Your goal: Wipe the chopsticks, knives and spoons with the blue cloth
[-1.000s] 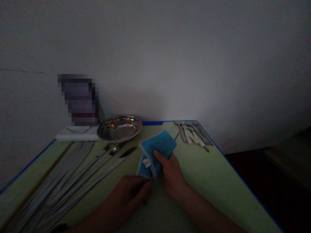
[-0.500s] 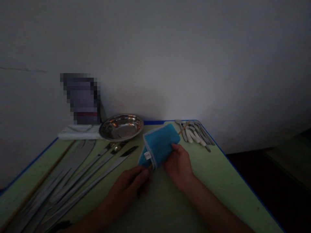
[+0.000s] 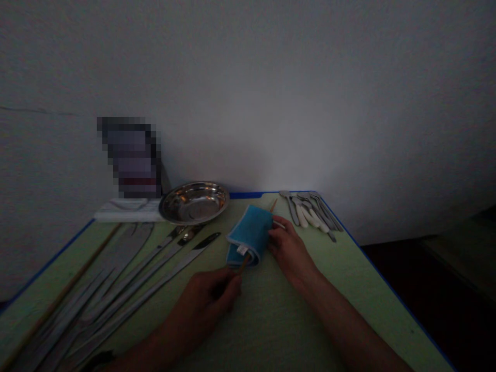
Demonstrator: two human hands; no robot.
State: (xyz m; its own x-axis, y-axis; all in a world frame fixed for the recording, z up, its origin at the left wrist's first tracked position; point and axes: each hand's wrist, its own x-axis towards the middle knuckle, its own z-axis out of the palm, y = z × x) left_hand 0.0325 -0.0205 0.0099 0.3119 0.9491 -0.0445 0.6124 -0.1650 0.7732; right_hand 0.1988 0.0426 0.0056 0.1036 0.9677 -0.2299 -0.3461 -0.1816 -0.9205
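Note:
A blue cloth (image 3: 253, 223) with a pale edge and a small white tag is folded around a thin wooden chopstick (image 3: 244, 264). The chopstick's narrow tip sticks out at the far side of the cloth. My left hand (image 3: 211, 299) is closed on the near end of the chopstick, below the cloth. Against the cloth's right side, my right hand (image 3: 290, 253) has its fingers curled around it, and some fingertips are hidden behind the fabric. A short pale strip shows by the right index finger; I cannot tell what it is.
Long forks and knives (image 3: 143, 294) lie at the left beside another wooden stick (image 3: 70, 287). A shiny metal bowl (image 3: 196, 221) stands near the wall. Several spoons and white-handled cutlery (image 3: 310, 212) lie at the back right. The green table (image 3: 372, 310) has a blue edge.
The cloth has turned more upright and lies closer around the chopstick, whose near end shows more. My right hand has shifted slightly up along the cloth's right side.

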